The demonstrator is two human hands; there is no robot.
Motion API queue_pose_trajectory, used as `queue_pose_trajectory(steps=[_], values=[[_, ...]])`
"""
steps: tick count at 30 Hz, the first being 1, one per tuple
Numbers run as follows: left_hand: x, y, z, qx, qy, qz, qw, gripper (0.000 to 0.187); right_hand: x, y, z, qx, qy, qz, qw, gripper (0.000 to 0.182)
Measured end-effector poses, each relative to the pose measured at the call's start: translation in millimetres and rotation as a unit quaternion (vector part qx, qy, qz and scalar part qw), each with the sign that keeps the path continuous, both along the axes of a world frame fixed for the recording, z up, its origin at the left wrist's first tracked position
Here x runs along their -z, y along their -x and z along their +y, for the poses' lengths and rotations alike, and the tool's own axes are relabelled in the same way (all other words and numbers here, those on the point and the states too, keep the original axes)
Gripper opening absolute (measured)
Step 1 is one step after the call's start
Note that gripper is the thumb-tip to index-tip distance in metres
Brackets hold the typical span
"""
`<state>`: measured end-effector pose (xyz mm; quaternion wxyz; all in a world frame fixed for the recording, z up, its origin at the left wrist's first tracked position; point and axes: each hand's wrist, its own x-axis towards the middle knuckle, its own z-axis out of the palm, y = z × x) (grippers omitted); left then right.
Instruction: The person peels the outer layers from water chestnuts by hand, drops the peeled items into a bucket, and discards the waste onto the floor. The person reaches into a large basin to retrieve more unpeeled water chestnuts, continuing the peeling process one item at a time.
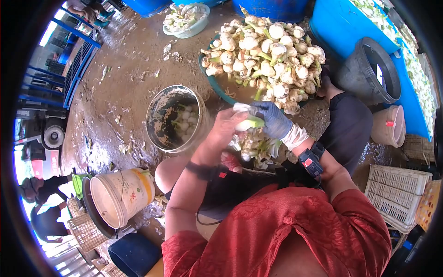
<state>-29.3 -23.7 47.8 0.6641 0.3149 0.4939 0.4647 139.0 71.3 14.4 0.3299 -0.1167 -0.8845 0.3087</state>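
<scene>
Bulbs with pale skins and green stems are heaped on a wide green-rimmed tub, the heap rising above its rim. Between my two hands is a white and green bulb. My left hand, bare, has its fingers wrapped round it from the left. My right hand, in a blue glove, closes on its right side; its fingertips are partly hidden. Below them lies a pile of leafy trimmings. Left of my hands, a bucket holds several peeled bulbs.
A white basin of peelings stands at the top. Blue tanks, a grey bucket and a pink bucket are right, above a white crate. Lower left are a lidded bucket and a person. The floor is wet.
</scene>
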Motion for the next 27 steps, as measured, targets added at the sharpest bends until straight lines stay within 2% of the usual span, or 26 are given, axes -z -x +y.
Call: queue_pose_trajectory(steps=[2, 3, 4, 5, 6, 7, 8, 9, 11, 13, 14, 15, 17, 18, 19, 20, 21, 22, 24, 26, 27], values=[[-4.0, 0.6, 1.1, -0.014, -0.012, -0.035, 0.999, 0.037, -16.9, -0.1, -5.9, 0.019, 0.027, 0.006, 0.999, 0.030], [-6.2, 1.4, 2.2, -0.026, -0.028, -0.090, 0.995, 0.038, -22.3, 0.0, -8.3, 0.038, 0.055, 0.013, 0.998, 0.030], [-6.8, 2.7, 2.9, -0.039, -0.044, -0.144, 0.988, 0.040, -11.4, -2.2, -4.2, 0.079, -0.048, 0.038, 0.995, 0.030], [-3.7, 7.3, 2.8, -0.040, -0.042, -0.144, 0.988, 0.040, 3.1, -6.4, -0.3, 0.079, -0.046, 0.038, 0.995, 0.030], [1.5, 14.8, 1.7, -0.036, -0.055, -0.187, 0.980, 0.044, 17.5, -11.3, 3.1, 0.037, 0.213, 0.065, 0.974, 0.039], [4.6, 21.0, 0.3, -0.032, -0.068, -0.229, 0.971, 0.048, 25.6, -14.3, 4.9, -0.007, 0.457, 0.086, 0.885, 0.049], [-6.6, 22.2, -3.7, -0.056, -0.050, -0.205, 0.976, 0.046, -0.5, -19.1, 4.4, 0.076, 0.399, 0.013, 0.914, 0.049], [-9.0, 29.4, -6.6, -0.058, -0.049, -0.207, 0.975, 0.046, 36.0, -29.6, 16.8, -0.013, 0.660, 0.230, 0.716, 0.047], [-15.6, 53.2, -13.6, -0.095, -0.072, -0.030, 0.992, 0.041, 24.1, -38.4, 28.8, -0.037, 0.633, 0.184, 0.751, 0.043], [-29.2, 80.5, -23.8, -0.185, -0.060, 0.196, 0.961, 0.042, -0.8, -34.5, 22.7, 0.044, 0.579, -0.098, 0.808, 0.043], [-23.0, 100.0, -26.2, -0.204, -0.060, 0.421, 0.882, 0.041, 10.6, -28.7, 10.3, 0.027, 0.290, -0.249, 0.924, 0.050], [-16.3, 115.1, -28.3, -0.211, -0.055, 0.622, 0.752, 0.039, 38.1, -24.5, 4.3, -0.025, 0.155, -0.340, 0.927, 0.054], [-21.9, 124.4, -28.8, -0.264, -0.061, 0.680, 0.681, 0.044, 42.3, -17.6, -4.5, 0.003, 0.078, -0.441, 0.894, 0.051], [-20.4, 125.2, -25.2, -0.311, -0.061, 0.594, 0.739, 0.044, 43.4, -14.7, -1.0, 0.002, 0.075, -0.443, 0.894, 0.051], [-26.5, 117.2, -21.1, -0.312, -0.058, 0.593, 0.740, 0.044, 40.9, -12.0, 0.6, 0.063, 0.091, -0.398, 0.910, 0.047], [-36.1, 102.5, -16.4, -0.315, -0.045, 0.489, 0.812, 0.042, 39.9, -10.5, -0.6, 0.125, 0.110, -0.353, 0.921, 0.043], [-40.9, 89.4, -11.4, -0.313, -0.032, 0.377, 0.871, 0.040, 40.4, -7.6, 3.2, 0.125, 0.114, -0.356, 0.919, 0.043], [-40.1, 80.9, -5.2, -0.288, -0.056, 0.410, 0.864, 0.032, 40.4, -2.4, 15.5, 0.164, 0.082, -0.370, 0.911, 0.041], [-27.1, 71.6, 6.2, -0.260, -0.079, 0.342, 0.899, 0.031, 47.0, 11.5, 38.2, 0.203, 0.048, -0.386, 0.899, 0.039], [-24.9, 60.4, 14.8, -0.223, -0.096, 0.293, 0.925, 0.033, 75.5, 38.5, 53.9, 0.183, -0.097, -0.476, 0.855, 0.034], [-23.1, 56.2, 17.8, -0.204, -0.102, 0.280, 0.932, 0.032, 90.3, 54.3, 60.0, 0.180, -0.150, -0.532, 0.814, 0.029]])
